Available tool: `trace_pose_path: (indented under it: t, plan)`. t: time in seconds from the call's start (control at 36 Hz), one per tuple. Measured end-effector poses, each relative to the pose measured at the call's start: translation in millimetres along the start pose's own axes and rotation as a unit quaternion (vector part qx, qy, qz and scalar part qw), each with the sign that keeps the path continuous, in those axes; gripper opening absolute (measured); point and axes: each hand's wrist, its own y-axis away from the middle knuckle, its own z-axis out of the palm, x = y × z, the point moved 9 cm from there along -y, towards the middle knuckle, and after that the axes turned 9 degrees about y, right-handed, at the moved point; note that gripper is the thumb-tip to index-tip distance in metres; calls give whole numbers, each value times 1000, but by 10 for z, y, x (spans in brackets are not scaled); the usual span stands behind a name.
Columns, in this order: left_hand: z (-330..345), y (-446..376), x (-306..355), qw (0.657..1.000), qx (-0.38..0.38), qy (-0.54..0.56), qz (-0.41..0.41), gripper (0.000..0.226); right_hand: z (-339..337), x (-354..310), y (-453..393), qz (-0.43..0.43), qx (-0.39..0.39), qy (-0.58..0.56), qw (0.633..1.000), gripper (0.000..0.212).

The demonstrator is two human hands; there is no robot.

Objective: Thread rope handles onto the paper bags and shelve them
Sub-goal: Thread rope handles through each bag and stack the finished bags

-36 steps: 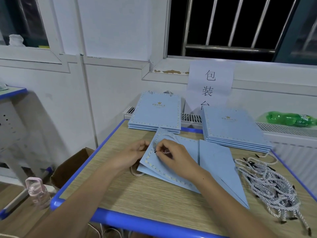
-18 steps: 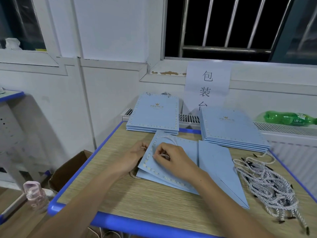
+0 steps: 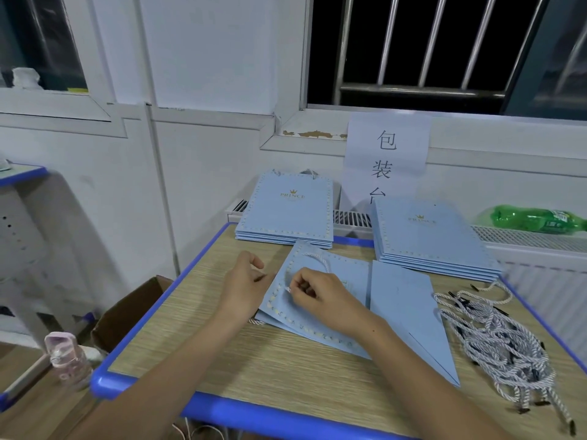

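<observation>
Now, near to far:
Hands: two.
Right hand [image 3: 320,296]: fingers curled, pinching the rope handle [image 3: 314,260] on the open paper bag [image 3: 343,281].
Left hand [image 3: 244,287]: fingers curled at the bag's left edge.
Loose ropes [image 3: 495,341]: one pile, right on the worktop [image 3: 254,369].
Bag stacks: two, left stack [image 3: 289,211], right stack [image 3: 425,236].

A small packing station in a plain workroom — a white paper sign [image 3: 387,160] with three handwritten Chinese characters hangs on the wall above a wood-grain table with a blue plastic rim [image 3: 222,408]. Two stacks of flat light-blue paper bags [image 3: 286,211] [image 3: 428,239] sit at its far edge, and a heap of white twisted rope handles with black tips [image 3: 495,341] lies on the right — batch handwork. Barred windows [image 3: 422,49] and bare white panel walls suit a workshop.
</observation>
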Motion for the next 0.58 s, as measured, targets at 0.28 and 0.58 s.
trace_pose_path:
  t: [0.28, 0.58]
  plan:
    - [68, 30, 193, 990, -36, -97, 101, 17, 37, 26, -11, 7, -3, 24, 1000, 2]
    - [360, 193, 136, 964, -208, -141, 87, 33, -95, 77, -36, 18, 57, -178, 982, 20]
